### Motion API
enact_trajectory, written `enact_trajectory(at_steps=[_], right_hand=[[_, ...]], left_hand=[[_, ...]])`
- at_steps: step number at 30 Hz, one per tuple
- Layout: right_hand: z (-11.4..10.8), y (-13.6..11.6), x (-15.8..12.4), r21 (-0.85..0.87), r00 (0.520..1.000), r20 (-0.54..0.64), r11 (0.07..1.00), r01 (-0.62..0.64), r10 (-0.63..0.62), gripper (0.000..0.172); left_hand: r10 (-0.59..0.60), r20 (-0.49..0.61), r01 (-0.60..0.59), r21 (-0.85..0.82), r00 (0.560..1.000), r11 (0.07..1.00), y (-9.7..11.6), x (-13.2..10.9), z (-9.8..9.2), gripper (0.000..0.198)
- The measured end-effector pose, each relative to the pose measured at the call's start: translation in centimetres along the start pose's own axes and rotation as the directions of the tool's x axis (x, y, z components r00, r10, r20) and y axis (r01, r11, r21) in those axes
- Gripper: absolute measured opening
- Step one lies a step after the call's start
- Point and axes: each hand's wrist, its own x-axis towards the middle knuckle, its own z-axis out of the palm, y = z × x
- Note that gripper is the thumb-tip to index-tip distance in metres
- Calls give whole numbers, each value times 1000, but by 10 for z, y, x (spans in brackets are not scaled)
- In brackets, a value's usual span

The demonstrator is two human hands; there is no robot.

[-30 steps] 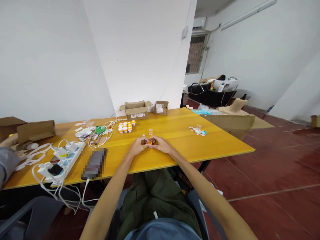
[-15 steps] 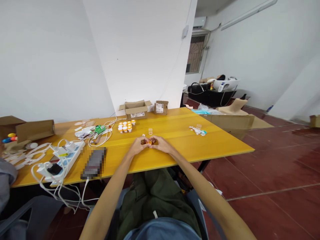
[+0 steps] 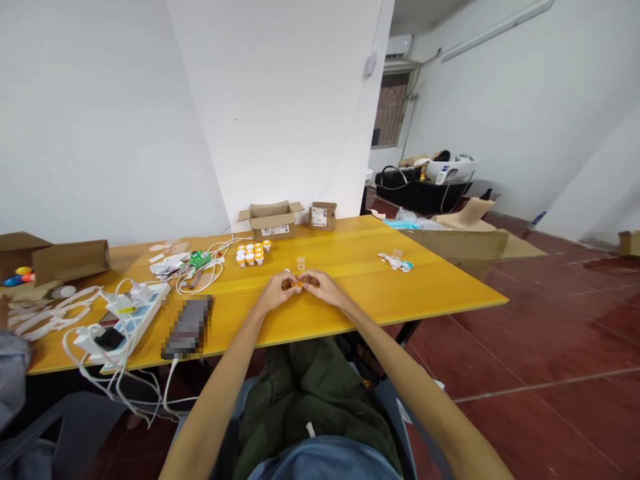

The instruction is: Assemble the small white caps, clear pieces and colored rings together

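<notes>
My left hand (image 3: 275, 293) and my right hand (image 3: 323, 288) meet over the yellow table (image 3: 350, 293), fingers pinched together on a small orange-capped vial (image 3: 297, 285) held between them. Just beyond my fingers stands a small clear cup (image 3: 301, 263). A cluster of several orange-capped vials (image 3: 251, 253) sits further back to the left.
Two open cardboard boxes (image 3: 273, 220) stand by the wall. A power strip with white cables (image 3: 127, 313) and a blurred phone (image 3: 189, 327) lie at left. Small white bits and a clear cup (image 3: 396, 260) lie at right. Another person's sleeve (image 3: 10, 373) shows at far left.
My hands stay together on the vial, barely shifting. The other person's arm at the far left has drawn back off the table.
</notes>
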Motion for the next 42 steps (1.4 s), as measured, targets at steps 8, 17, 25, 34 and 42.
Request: enact_trajectory(at_steps=[8, 17, 25, 34, 42], right_hand=[[0, 2, -1, -79, 998, -56, 996, 34, -38, 15], [2, 1, -1, -123, 993, -40, 987, 104, -110, 17], [2, 4, -1, -174, 997, 11, 982, 72, -71, 19], [4, 5, -1, -188, 998, 7, 981, 56, -55, 20], [3, 5, -1, -198, 997, 36, 977, 80, -74, 18]], left_hand=[[10, 16, -11, 27, 1000, 1000, 7, -3, -2, 19], [-50, 59, 54, -76, 997, 996, 6, -5, 0, 29], [-26, 55, 33, -114, 998, 993, 3, -4, 2, 33], [-34, 65, 39, -77, 997, 996, -5, -5, 2, 37], [11, 51, -8, -64, 999, 998, -1, -4, 1, 32]])
